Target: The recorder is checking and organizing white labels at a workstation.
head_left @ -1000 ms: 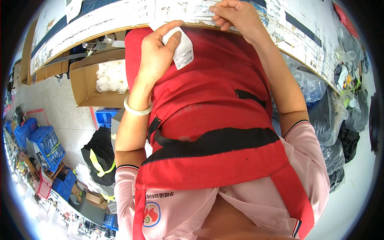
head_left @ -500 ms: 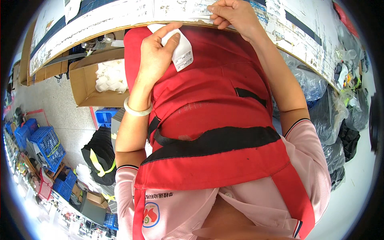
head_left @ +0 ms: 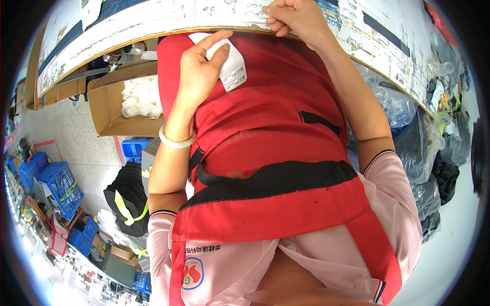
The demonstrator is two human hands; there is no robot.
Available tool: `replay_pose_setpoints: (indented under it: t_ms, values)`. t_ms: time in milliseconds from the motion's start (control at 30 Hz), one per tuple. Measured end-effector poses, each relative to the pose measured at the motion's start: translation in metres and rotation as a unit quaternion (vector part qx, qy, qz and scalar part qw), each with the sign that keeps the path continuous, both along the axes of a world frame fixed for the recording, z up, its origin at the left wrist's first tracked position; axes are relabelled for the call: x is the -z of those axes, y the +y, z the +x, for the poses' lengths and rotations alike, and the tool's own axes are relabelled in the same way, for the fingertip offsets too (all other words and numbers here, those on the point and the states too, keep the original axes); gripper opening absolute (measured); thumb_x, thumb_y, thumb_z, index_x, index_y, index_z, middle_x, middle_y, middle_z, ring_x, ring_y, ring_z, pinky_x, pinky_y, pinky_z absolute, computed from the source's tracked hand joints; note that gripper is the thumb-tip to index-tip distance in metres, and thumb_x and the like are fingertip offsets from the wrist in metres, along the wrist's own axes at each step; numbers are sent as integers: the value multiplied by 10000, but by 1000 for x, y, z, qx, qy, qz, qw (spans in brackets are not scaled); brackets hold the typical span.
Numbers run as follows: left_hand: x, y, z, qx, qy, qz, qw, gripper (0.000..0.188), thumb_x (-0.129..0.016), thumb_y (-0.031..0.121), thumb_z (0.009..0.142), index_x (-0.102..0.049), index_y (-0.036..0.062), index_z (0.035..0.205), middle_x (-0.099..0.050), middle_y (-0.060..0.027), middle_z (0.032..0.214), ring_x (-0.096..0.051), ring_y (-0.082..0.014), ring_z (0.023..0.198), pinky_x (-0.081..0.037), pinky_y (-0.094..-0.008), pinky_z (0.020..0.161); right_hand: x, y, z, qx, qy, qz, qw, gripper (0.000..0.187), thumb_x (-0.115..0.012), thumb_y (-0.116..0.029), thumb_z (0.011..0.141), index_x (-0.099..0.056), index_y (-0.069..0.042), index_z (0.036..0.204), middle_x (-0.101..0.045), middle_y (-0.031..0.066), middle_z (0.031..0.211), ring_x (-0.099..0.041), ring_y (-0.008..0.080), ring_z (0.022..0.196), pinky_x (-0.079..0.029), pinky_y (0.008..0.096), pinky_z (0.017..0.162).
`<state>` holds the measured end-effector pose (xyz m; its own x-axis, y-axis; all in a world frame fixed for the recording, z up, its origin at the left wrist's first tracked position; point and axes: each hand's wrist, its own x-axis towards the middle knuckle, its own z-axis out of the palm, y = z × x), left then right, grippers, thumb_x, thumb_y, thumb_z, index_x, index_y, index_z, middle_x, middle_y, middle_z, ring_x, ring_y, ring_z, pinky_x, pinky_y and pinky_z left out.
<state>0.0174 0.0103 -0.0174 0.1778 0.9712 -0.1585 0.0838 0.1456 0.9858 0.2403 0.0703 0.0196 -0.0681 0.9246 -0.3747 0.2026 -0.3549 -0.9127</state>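
Between the thumb and fingers of my left hand (head_left: 200, 71) is a white label sheet (head_left: 233, 65) with barcode labels near its lower end. The sheet hangs in front of the red apron (head_left: 275, 102), just below the table's edge. My right hand (head_left: 301, 23) is over the front edge of the white worktable (head_left: 153, 21), with thumb and forefinger pinched together and the other fingers curled. Anything in that pinch is too small to make out. Printed labels are stuck on the tabletop beside it.
Left of my lap, an open cardboard box (head_left: 109, 115) holds a heap of white pieces (head_left: 140, 97). Blue plastic crates (head_left: 61, 186) and a black bundle with a yellow-green strap (head_left: 126, 199) stand on the floor at left. Plastic bags (head_left: 413, 148) are piled at right.
My right hand has shifted very slightly to the left. The left hand and label sheet have hardly moved.
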Motion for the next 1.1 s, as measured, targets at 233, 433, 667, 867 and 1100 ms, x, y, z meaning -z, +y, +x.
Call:
replay_pose_setpoints:
  t_ms: [233,433,667,867,1100]
  values:
    - [-2,-1,1,7,-17,2,1000,248,-582,59,900,-654,58,1138,-628,39,806,-488,-16,638,-407,-180,567,-16,-4,-11,-34,-84,50,995,162,-605,-94,880,-606,67,855,-626,108,705,-607,145,561,-510,245,476]
    - [-2,-4,-1,10,-36,-24,999,209,-566,33,907,-688,58,1075,-644,31,844,-525,-27,686,-427,-178,610,-10,-3,-5,-14,-50,27,998,179,-601,-117,891,-608,54,838,-624,99,696,-602,140,552,-504,248,474]
    - [-4,-5,-3,-14,-122,-64,990,196,-597,136,924,-686,9,1044,-682,-40,953,-578,-66,845,-460,-202,768,-4,-19,3,-26,48,46,997,199,-611,-158,896,-617,36,853,-618,85,688,-576,131,517,-482,238,464]
    - [-5,-6,-5,-25,-203,-100,974,171,-658,120,880,-695,-3,992,-682,-38,894,-589,-74,809,-467,-208,733,-11,-39,-9,-116,88,23,989,224,-646,-256,880,-660,-33,888,-632,32,718,-594,87,562,-482,201,485]
    - [-10,-9,-8,-41,-219,-90,971,135,-692,73,842,-701,1,957,-681,-29,860,-592,-68,755,-463,-195,688,-11,-43,-3,-19,-85,190,978,240,-608,-249,917,-657,-42,1028,-625,-4,749,-569,52,646,-468,175,580]
